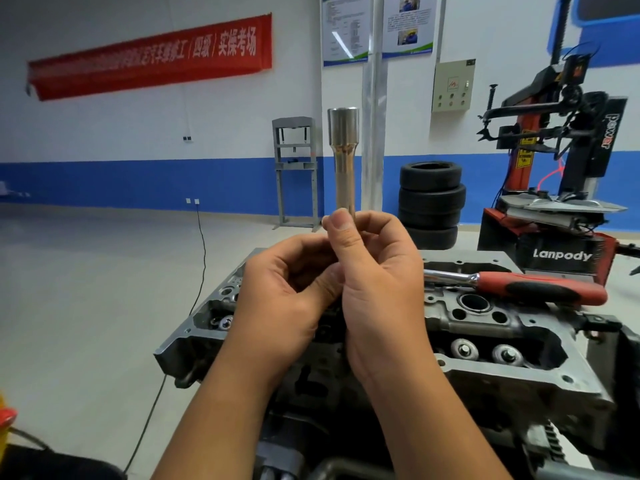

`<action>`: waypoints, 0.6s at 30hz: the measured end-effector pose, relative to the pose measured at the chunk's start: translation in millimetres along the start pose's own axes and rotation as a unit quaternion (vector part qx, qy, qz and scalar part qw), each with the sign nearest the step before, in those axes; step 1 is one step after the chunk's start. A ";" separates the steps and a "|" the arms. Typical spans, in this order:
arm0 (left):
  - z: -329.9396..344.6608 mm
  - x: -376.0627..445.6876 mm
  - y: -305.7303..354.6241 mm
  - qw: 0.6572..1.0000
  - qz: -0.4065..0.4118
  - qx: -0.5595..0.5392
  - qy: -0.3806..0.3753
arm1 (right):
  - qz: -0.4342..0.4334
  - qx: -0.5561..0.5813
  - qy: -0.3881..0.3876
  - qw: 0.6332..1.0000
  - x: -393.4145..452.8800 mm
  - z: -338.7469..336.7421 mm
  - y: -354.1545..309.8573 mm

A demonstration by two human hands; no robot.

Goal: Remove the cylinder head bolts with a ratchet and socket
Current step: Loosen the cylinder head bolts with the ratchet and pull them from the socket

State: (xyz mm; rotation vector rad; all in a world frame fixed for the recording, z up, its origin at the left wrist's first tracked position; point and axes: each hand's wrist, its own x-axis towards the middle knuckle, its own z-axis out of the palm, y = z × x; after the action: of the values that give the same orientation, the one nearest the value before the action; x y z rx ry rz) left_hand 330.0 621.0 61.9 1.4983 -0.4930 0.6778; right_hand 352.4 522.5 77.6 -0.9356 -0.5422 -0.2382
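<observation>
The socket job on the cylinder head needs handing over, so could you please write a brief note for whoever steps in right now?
Left hand: fingers curled round the lower end of the long socket.
Right hand: pinches the socket's shaft, holding it upright above the cylinder head.
Ratchet: lies on the head's far right side, red handle to the right, no socket fitted.
Done: socket picked up.
Left: fit the socket to the ratchet, then loosen and lift out the head bolts; none can be seen removed.
</observation>
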 end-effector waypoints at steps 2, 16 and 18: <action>0.0 -0.1 0.8 1.000 -0.004 -0.004 0.003 | -0.003 -0.009 0.009 1.000 0.6 -0.1 0.7; -0.2 0.2 -2.5 0.999 -0.013 0.035 -0.009 | -0.023 -0.038 0.010 0.999 -2.7 2.9 -2.0; -2.1 -1.0 1.2 0.998 -0.018 0.025 -0.053 | -0.025 -0.043 0.009 0.999 -3.3 3.9 -3.2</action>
State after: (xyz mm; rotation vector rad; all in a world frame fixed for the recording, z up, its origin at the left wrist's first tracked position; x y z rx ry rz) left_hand 328.2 623.0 62.0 1.5926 -0.5321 0.5895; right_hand 346.9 523.7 79.9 -1.0035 -0.5430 -0.3176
